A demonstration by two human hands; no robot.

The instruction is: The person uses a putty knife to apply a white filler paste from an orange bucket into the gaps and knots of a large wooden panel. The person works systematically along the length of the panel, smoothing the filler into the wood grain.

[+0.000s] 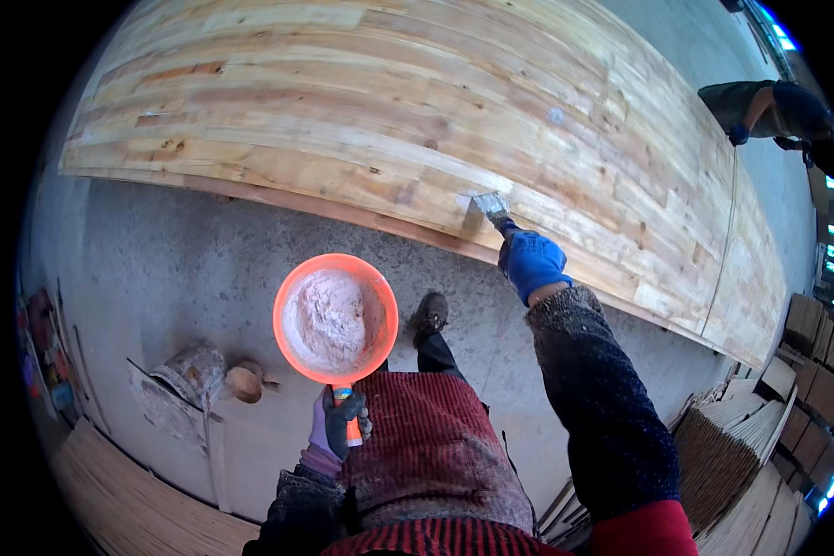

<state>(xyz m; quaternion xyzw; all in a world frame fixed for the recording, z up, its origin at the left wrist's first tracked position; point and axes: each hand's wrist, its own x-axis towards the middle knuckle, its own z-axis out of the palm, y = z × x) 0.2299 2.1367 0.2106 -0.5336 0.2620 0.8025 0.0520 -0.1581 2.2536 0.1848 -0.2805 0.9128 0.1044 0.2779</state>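
My right hand [534,263], in a blue glove, grips a putty knife [492,206]. Its broad blade lies against the near part of a large wooden panel [361,102], beside a pale smear of filler. Down at the left, my left hand [339,423] wears a dark and purple glove and is closed round the handle of an orange dipper [283,320]. Pinkish-white putty [329,320] fills much of the dipper's bowl. The panel is made of many joined strips, with knots and darker streaks.
At the far right another person [778,111] bends near the panel's end. A dirty bucket [191,372] and a small pan [246,381] stand on the concrete floor at left. Stacked boards [727,435] lie at the lower right, more boards [139,500] at the lower left.
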